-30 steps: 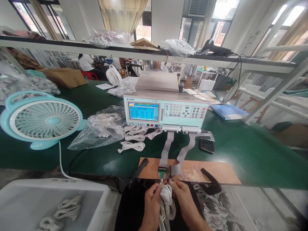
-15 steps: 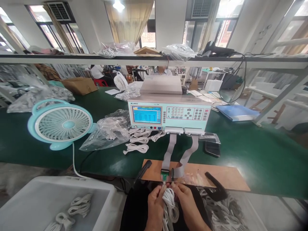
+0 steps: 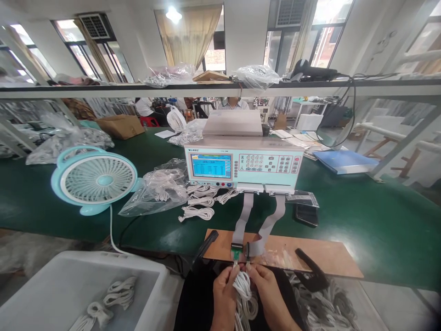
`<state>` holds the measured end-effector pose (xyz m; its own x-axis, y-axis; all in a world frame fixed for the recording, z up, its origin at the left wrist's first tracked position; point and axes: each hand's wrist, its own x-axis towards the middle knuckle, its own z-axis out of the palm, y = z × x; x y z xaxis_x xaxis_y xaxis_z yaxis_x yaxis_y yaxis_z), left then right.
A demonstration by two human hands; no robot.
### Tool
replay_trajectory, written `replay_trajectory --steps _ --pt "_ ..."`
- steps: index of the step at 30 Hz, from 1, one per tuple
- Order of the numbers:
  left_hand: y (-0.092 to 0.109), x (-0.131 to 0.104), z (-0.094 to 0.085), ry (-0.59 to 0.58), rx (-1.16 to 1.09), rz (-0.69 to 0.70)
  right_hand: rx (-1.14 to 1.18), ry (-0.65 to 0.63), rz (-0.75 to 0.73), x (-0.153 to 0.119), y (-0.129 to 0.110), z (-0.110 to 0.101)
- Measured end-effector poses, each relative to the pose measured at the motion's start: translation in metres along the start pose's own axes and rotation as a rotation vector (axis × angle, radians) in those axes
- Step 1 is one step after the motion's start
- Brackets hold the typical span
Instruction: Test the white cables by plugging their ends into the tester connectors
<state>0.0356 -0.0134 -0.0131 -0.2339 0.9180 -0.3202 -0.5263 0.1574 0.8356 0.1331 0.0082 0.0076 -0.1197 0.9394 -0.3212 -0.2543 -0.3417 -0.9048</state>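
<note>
My left hand [image 3: 223,289] is closed, its thumb and fingers pinching a cable end at the small green circuit board [image 3: 236,253]. Beside it, my right hand [image 3: 264,289] pinches another cable end at the dark connector [image 3: 247,250]. A coiled white cable [image 3: 243,285] hangs between the two hands. Grey ribbon cables [image 3: 241,218] run from the board and connector up to a tester [image 3: 241,165] with a lit blue screen [image 3: 211,165]. The board and connector sit at the front of a brown wooden strip [image 3: 320,255]. The plug ends are mostly hidden by my fingertips.
Several coiled white cables [image 3: 198,213] lie before the tester. A turquoise fan [image 3: 99,179] and a plastic bag [image 3: 151,191] stand left. A white bin [image 3: 151,294] holds coils at lower left. Black clamps [image 3: 312,271] grip the strip; a phone [image 3: 306,214] lies right.
The tester's screen now shows a different display, with larger text near its top. The view has shifted slightly; both hands keep the same grip at the connectors.
</note>
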Motion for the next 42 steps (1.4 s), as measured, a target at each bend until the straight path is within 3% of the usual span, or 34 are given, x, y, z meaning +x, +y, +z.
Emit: replay_trajectory --steps 11,18,28,30,33,37,39,41,42 --pt "0.027 0.009 0.010 -0.057 0.210 0.052 -0.039 -0.072 -0.018 0.003 -0.002 -0.003" --pt "0.023 0.012 0.011 -0.025 0.230 0.081 -0.039 0.029 -0.016 -0.003 -0.009 0.002" --pt "0.019 0.006 0.012 -0.003 0.195 0.142 -0.031 -0.020 -0.088 -0.005 -0.001 0.009" --pt "0.018 -0.002 0.013 -0.059 0.168 0.098 -0.072 0.001 -0.102 -0.010 -0.001 0.008" --pt "0.017 -0.018 0.011 -0.107 0.159 -0.042 -0.175 0.006 -0.096 -0.021 -0.007 -0.022" --pt "0.021 -0.034 0.000 -0.021 0.114 -0.268 -0.619 0.020 -0.123 -0.044 -0.016 -0.111" --pt "0.024 -0.038 -0.001 -0.044 0.005 -0.318 -0.857 0.168 -0.152 -0.061 -0.017 -0.143" --pt "0.025 -0.042 0.005 -0.087 -0.104 -0.295 -0.871 0.188 -0.125 -0.077 -0.013 -0.145" --pt "0.026 -0.043 0.011 -0.111 -0.156 -0.265 -0.785 0.101 -0.079 -0.084 -0.010 -0.135"
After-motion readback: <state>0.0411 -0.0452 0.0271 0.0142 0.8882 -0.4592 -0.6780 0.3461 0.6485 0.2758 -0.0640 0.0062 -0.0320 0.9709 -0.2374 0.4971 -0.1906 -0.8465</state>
